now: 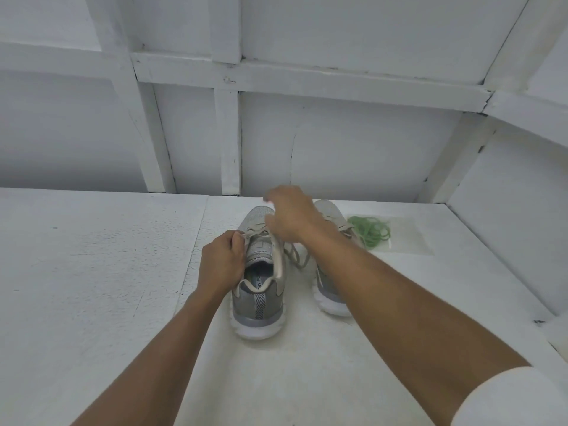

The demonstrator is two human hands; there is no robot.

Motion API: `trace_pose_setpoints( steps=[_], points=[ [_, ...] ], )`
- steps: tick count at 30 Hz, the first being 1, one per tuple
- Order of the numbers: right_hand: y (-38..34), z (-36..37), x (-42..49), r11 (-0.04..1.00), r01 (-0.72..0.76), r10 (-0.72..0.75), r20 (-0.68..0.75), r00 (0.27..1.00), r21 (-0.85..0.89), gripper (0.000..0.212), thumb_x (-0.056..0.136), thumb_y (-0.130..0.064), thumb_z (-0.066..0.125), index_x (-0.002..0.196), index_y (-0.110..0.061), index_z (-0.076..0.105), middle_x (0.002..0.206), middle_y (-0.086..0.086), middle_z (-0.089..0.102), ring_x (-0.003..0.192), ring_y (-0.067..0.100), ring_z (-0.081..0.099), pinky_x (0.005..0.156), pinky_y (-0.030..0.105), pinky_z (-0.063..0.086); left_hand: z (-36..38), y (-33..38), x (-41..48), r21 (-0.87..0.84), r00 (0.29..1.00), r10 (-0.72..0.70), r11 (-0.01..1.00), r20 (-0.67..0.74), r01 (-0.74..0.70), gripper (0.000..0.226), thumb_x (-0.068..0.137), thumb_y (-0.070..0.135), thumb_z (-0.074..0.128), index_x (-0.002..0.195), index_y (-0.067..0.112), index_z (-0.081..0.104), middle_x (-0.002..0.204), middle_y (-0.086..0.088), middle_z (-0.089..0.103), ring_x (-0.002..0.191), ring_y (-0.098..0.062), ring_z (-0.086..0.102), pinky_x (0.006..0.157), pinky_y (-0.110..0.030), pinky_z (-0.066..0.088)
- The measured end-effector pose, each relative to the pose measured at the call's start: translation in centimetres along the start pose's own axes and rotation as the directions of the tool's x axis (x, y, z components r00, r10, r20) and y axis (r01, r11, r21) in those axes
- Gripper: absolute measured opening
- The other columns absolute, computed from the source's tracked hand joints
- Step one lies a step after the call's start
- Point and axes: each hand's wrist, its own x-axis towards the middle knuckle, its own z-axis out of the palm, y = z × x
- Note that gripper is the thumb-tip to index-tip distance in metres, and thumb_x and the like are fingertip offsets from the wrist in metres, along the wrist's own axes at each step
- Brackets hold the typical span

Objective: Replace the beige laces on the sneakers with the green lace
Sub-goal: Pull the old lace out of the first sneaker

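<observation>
Head view: we look down on two sneakers standing with their heels near us on a white table [92, 272].
Left hand [221, 265]: fingers curled, pinching a strand of the beige lace [279, 256] at the left side of the left sneaker [261, 302].
Right hand [290, 215]: it hovers over the same shoe's far eyelets with fingers curled. It seems to grip the lace's other strand, which hangs down the shoe's right side, though blur hides the fingertips.
Right sneaker [333, 299]: just right of the first, partly under our right forearm, laced.
Green lace [370, 230]: coiled in a clear bag [412, 238] on the table, right of the shoes, untouched.
Step in hand: we judge it to be undoing the left sneaker's lace.
Doing it well: we should brace the shoe with the left hand and draw out one crossing at a time, from the top eyelets toward the toe. Short pulls should keep the shoe from tipping or sliding into its neighbour.
</observation>
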Motion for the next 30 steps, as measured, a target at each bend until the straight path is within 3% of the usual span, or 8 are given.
trace_pose_setpoints(
  steps=[2,5,10,15,18,23,27,30],
  points=[
    [-0.9,1.7,-0.4,1.0,0.018,-0.017,0.068,0.998,-0.025,0.026,0.088,-0.021,0.055,0.112,-0.019,0.065,0.12,0.003,0.058,0.119,0.027,0.045,0.095,0.04,0.037,0.0,-0.1,0.0,0.006,1.0,-0.002,1.0,0.002,0.002,0.039,0.101,0.024,0.035,0.098,0.004,0.068,0.093,-0.014,0.069,0.083,-0.028,0.057,0.071,-0.034,0.042],
    [-1.5,2.3,-0.8,0.999,-0.019,0.02,0.03,0.999,-0.031,0.015,0.087,-0.015,0.055,0.095,-0.02,0.068,0.105,0.002,0.064,0.108,0.025,0.05,0.089,0.038,0.037,-0.1,0.0,0.0,0.001,1.0,-0.006,1.0,0.003,0.006,0.039,0.1,0.024,0.035,0.098,0.003,0.068,0.094,-0.013,0.069,0.082,-0.027,0.056,0.071,-0.033,0.041],
    [-0.8,1.4,-0.4,0.999,-0.003,0.004,0.024,1.0,-0.047,0.02,0.088,-0.01,0.048,0.102,-0.013,0.061,0.11,0.005,0.061,0.106,0.028,0.053,0.083,0.037,0.039,0.0,0.1,-0.1,-0.01,1.0,-0.016,1.0,0.003,0.016,0.038,0.1,0.023,0.035,0.097,0.002,0.067,0.091,-0.013,0.069,0.083,-0.028,0.056,0.069,-0.032,0.039],
    [-1.0,2.4,-0.6,1.0,0.006,-0.006,0.075,0.997,-0.006,0.017,0.091,-0.029,0.058,0.103,-0.02,0.066,0.112,0.002,0.063,0.109,0.025,0.053,0.091,0.038,0.039,-0.1,0.0,-0.1,0.001,1.0,-0.018,1.0,0.007,0.018,0.039,0.1,0.024,0.035,0.096,0.002,0.067,0.089,-0.012,0.068,0.081,-0.027,0.056,0.068,-0.033,0.039],
    [-1.2,2.4,-0.6,1.0,-0.012,0.012,0.03,0.999,-0.015,0.01,0.089,-0.02,0.059,0.096,-0.022,0.067,0.107,0.001,0.065,0.105,0.024,0.054,0.084,0.035,0.037,0.0,0.1,-0.1,0.001,1.0,-0.021,1.0,0.006,0.021,0.038,0.1,0.023,0.035,0.095,0.002,0.067,0.09,-0.013,0.069,0.081,-0.027,0.056,0.068,-0.032,0.038],
    [-0.1,0.1,0.0,0.984,-0.087,0.099,-0.071,0.993,0.156,0.018,0.084,-0.001,0.053,0.089,-0.012,0.065,0.098,0.008,0.064,0.089,0.029,0.06,0.068,0.032,0.045,-0.1,0.1,-0.2,-0.014,1.0,-0.011,1.0,-0.003,0.011,0.038,0.101,0.023,0.036,0.099,0.002,0.068,0.095,-0.013,0.07,0.085,-0.027,0.056,0.074,-0.033,0.041],
    [1.2,-1.5,0.5,0.97,-0.095,0.131,-0.151,0.98,0.225,0.023,0.077,0.011,0.043,0.086,-0.003,0.059,0.095,0.014,0.061,0.084,0.033,0.06,0.068,0.037,0.05,-0.2,0.1,-0.2,-0.016,1.0,-0.007,1.0,-0.003,0.007,0.038,0.101,0.021,0.036,0.098,0.001,0.068,0.094,-0.015,0.069,0.086,-0.03,0.057,0.075,-0.035,0.043],
    [2.3,-2.2,0.8,0.966,-0.119,0.171,-0.222,0.96,0.228,0.02,0.083,0.01,0.042,0.091,-0.002,0.056,0.098,0.015,0.058,0.085,0.032,0.056,0.069,0.039,0.049,-0.2,0.2,-0.2,-0.021,1.0,0.0,1.0,-0.009,0.0,0.037,0.101,0.02,0.037,0.098,0.0,0.068,0.093,-0.014,0.069,0.083,-0.028,0.056,0.074,-0.035,0.042]
  ],
)
